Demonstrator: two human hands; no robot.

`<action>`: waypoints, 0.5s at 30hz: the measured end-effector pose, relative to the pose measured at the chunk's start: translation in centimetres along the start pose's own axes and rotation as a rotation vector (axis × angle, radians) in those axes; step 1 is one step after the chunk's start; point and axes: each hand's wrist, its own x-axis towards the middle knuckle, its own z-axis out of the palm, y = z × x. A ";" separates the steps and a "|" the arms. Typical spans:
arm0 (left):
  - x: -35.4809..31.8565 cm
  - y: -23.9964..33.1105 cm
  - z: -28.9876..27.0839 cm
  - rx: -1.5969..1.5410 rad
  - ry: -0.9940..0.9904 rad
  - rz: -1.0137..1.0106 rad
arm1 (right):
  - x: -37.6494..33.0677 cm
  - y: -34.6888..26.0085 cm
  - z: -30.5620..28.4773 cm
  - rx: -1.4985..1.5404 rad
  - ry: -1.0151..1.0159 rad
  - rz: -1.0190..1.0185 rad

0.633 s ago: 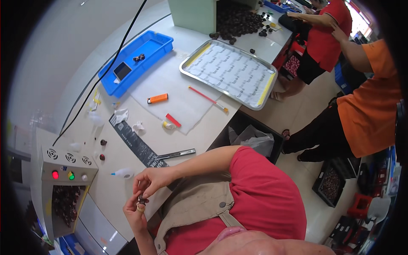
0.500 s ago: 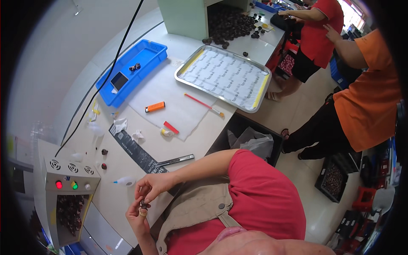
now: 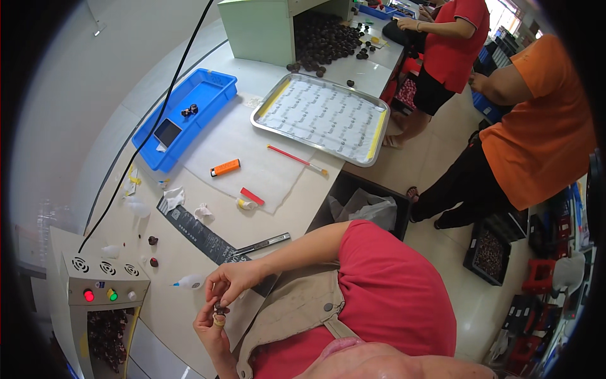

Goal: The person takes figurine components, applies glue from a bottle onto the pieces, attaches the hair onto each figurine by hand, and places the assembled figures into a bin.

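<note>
My left hand (image 3: 209, 324) and my right hand (image 3: 235, 280) meet low in the picture, at the table's near edge. Pinched between their fingertips is a small dark brown piece (image 3: 219, 308); the fingers partly cover it, so its exact kind cannot be made out. A yellowish band (image 3: 219, 321) wraps a finger of my left hand. Just left of my right hand lies a small white squeeze bottle (image 3: 189, 282) with a blue tip. Two small dark pieces, one dark brown (image 3: 153, 240) and one with a red spot (image 3: 154, 262), rest farther left.
A grey lamp box (image 3: 104, 278) with lit buttons holds dark pieces. Beyond lie a black strip (image 3: 202, 237), utility knife (image 3: 262, 243), orange lighter (image 3: 225, 167), brush (image 3: 297, 159), blue tray (image 3: 208, 82) and lined metal tray (image 3: 328, 120). People in red (image 3: 454, 44) and orange (image 3: 536, 139) stand right.
The view has shifted slightly, so the table things appear a little lower and to the left. Both hands keep hold of the small dark piece. The person in orange has lowered an arm.
</note>
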 end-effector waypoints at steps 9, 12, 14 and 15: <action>0.9 0.5 -1.1 0.021 -0.054 -0.082 | 0.4 -0.4 0.0 0.000 0.020 0.024; 1.4 0.5 -1.4 -0.003 -0.088 -0.138 | 0.3 -0.4 -0.2 -0.001 0.032 0.040; 1.4 0.5 -1.4 0.005 -0.085 -0.168 | 0.3 -0.4 -0.3 -0.007 0.037 0.064; 1.4 0.5 -1.5 0.015 -0.093 -0.173 | 0.3 -0.3 -0.3 0.006 0.033 0.076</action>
